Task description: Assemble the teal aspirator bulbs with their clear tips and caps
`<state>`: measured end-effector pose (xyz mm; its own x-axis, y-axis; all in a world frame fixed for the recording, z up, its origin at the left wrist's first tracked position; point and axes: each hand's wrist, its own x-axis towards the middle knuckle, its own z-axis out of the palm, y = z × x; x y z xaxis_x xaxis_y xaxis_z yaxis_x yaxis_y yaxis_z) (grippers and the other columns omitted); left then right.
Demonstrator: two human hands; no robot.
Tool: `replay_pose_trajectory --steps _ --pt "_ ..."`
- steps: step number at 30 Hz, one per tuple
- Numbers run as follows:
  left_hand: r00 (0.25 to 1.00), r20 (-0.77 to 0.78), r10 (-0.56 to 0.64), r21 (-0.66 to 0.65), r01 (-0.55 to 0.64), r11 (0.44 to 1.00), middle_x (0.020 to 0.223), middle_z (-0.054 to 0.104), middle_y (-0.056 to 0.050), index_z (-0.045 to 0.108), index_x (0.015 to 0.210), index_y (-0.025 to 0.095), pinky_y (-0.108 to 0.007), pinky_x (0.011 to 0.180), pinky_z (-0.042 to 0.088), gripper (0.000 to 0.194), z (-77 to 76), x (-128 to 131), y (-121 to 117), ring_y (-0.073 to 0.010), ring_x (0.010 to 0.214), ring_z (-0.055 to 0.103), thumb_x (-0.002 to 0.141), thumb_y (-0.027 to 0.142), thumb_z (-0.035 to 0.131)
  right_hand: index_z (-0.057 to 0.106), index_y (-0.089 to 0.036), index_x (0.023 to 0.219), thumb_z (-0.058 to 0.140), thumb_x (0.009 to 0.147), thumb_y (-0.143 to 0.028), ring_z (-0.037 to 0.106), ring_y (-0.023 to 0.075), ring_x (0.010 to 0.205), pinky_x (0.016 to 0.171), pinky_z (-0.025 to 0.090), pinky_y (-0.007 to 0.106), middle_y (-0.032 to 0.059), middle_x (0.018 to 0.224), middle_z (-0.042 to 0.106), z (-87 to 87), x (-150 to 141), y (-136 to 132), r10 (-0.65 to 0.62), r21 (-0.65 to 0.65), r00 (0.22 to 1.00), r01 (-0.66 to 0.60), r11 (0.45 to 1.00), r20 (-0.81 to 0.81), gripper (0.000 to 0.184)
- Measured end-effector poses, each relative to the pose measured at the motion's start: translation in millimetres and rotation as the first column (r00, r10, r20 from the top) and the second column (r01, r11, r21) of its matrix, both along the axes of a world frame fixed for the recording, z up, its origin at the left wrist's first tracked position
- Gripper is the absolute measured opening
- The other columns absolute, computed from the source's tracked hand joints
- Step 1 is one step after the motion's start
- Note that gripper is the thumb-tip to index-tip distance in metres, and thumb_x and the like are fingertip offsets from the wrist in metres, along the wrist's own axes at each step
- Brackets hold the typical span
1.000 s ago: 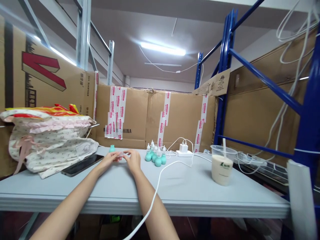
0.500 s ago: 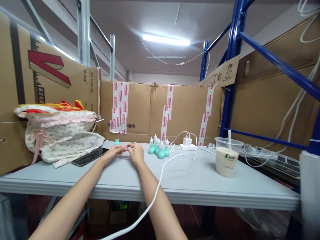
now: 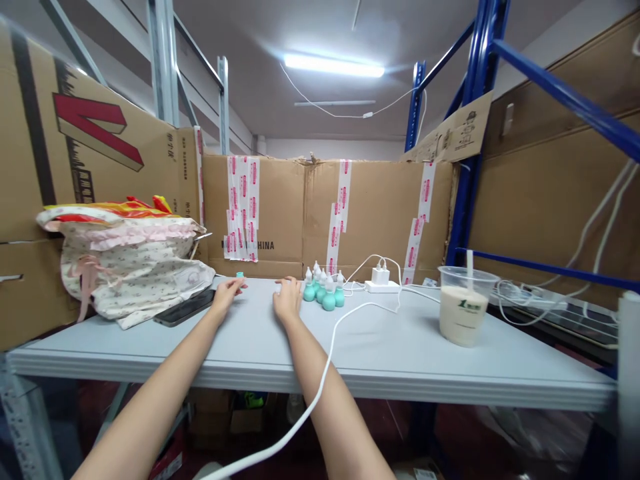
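My left hand (image 3: pixel 229 295) rests low over the table, left of the middle. Its fingers are curled together, and anything between them is too small to make out. Just beyond its fingertips shows the top of a small teal piece (image 3: pixel 240 274), partly hidden by the hand. My right hand (image 3: pixel 287 299) is apart from it, fingers loosely spread and pointing forward, with nothing visible in them. To its right stands a cluster of several small teal squeeze bottles (image 3: pixel 329 299) with round bodies and pale pointed tips.
A white cable (image 3: pixel 334 330) crosses over my right forearm to a charger (image 3: pixel 380 275) on a power strip. A drink cup with a straw (image 3: pixel 463 313) stands at right. At left lie a phone (image 3: pixel 184 308) and a floral cloth bag (image 3: pixel 135 267). Cardboard (image 3: pixel 280 213) walls the back.
My hands, which met at the fingertips, have parted: the left went left, the right moved right towards the bottles, its fingers loosening. The camera view has shifted slightly.
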<state>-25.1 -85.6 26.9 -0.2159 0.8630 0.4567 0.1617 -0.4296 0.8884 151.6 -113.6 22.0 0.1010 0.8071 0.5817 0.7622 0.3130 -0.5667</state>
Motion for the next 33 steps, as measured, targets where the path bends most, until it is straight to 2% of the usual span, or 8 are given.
replay_pose_trajectory --steps 6,9,13,19,24,27,30,33 --pt "1.000 0.003 0.009 0.038 -0.010 0.999 0.057 0.061 -0.005 0.063 0.067 0.012 -0.025 0.051 0.037 0.059 2.5 2.4 0.5 -0.0103 0.049 0.043 0.046 0.066 0.062 0.058 -0.019 0.108 0.048 0.075 -0.011 0.033 0.0240 0.118 0.091 0.034 0.031 0.0104 0.126 0.041 9.0 6.2 12.8 -0.038 0.019 0.993 0.037 0.999 0.114 0.036" --pt "0.999 0.024 -0.035 0.019 0.035 0.999 0.057 0.061 -0.005 0.064 0.069 0.011 -0.025 0.053 0.038 0.058 2.3 5.4 1.1 -0.0109 0.051 0.045 0.044 0.064 0.064 0.052 -0.022 0.118 0.047 0.078 -0.015 0.032 0.0225 0.121 0.093 0.034 0.031 0.0099 0.129 0.040 27.2 6.3 30.7 0.038 -0.134 0.944 0.007 0.991 0.327 0.041" --pt "0.988 0.135 -0.072 0.004 0.072 0.997 0.059 0.062 -0.005 0.065 0.071 0.011 -0.025 0.056 0.039 0.058 2.2 7.6 3.0 -0.0104 0.052 0.046 0.039 0.059 0.070 0.055 -0.027 0.117 0.058 0.073 -0.015 0.043 0.0247 0.116 0.087 0.039 0.034 0.0098 0.122 0.051 44.3 -0.4 57.6 0.111 -0.300 0.906 0.019 0.954 0.409 0.046" --pt "0.918 0.396 0.024 0.017 -0.034 0.999 0.061 0.061 -0.003 0.062 0.074 0.011 -0.023 0.058 0.040 0.060 0.3 4.0 8.9 -0.0086 0.053 0.048 0.042 0.061 0.068 0.069 -0.021 0.092 0.058 0.072 -0.011 0.059 0.0232 0.097 0.079 0.044 0.032 0.0122 0.105 0.064 28.7 -8.4 74.5 0.117 -0.393 0.903 0.062 0.917 0.414 0.025" --pt "0.976 0.209 -0.063 0.053 0.053 0.997 0.061 0.061 -0.004 0.064 0.074 0.011 -0.023 0.055 0.038 0.058 0.7 7.1 7.7 -0.0090 0.052 0.047 0.047 0.062 0.067 0.067 -0.020 0.098 0.059 0.076 -0.017 0.058 0.0208 0.100 0.081 0.043 0.028 0.0108 0.105 0.064 21.6 -1.2 68.3 0.064 -0.270 0.922 0.045 0.962 0.383 0.024" --pt "0.990 0.069 -0.124 0.020 0.123 0.992 0.060 0.061 -0.005 0.064 0.075 0.010 -0.025 0.054 0.037 0.059 2.0 8.8 2.3 -0.0100 0.052 0.046 0.050 0.063 0.065 0.063 -0.026 0.104 0.062 0.076 -0.029 0.059 0.0169 0.098 0.079 0.042 0.025 0.0035 0.099 0.067 31.0 3.2 56.0 0.095 -0.189 0.958 -0.044 0.981 0.271 0.028" --pt "0.980 0.015 -0.199 -0.018 0.199 0.980 0.069 0.064 -0.007 0.064 0.082 0.010 -0.027 0.062 0.041 0.059 1.6 10.3 -5.0 -0.0143 0.063 0.053 0.050 0.059 0.068 0.068 -0.024 0.089 0.065 0.071 -0.037 0.062 0.0155 0.085 0.072 0.044 0.023 0.0012 0.085 0.069 37.7 7.5 41.0 0.206 -0.099 0.978 -0.207 0.973 -0.015 0.022" --pt "0.957 0.009 -0.289 -0.068 0.289 0.955 0.082 0.066 -0.011 0.063 0.089 0.010 -0.030 0.071 0.043 0.060 -1.2 14.0 -9.4 -0.0183 0.076 0.058 0.049 0.054 0.072 0.068 -0.020 0.085 0.063 0.071 -0.041 0.062 0.0131 0.074 0.061 0.044 0.021 0.0023 0.081 0.069 30.3 11.7 30.1 0.341 -0.052 0.885 -0.376 0.925 -0.317 0.026"
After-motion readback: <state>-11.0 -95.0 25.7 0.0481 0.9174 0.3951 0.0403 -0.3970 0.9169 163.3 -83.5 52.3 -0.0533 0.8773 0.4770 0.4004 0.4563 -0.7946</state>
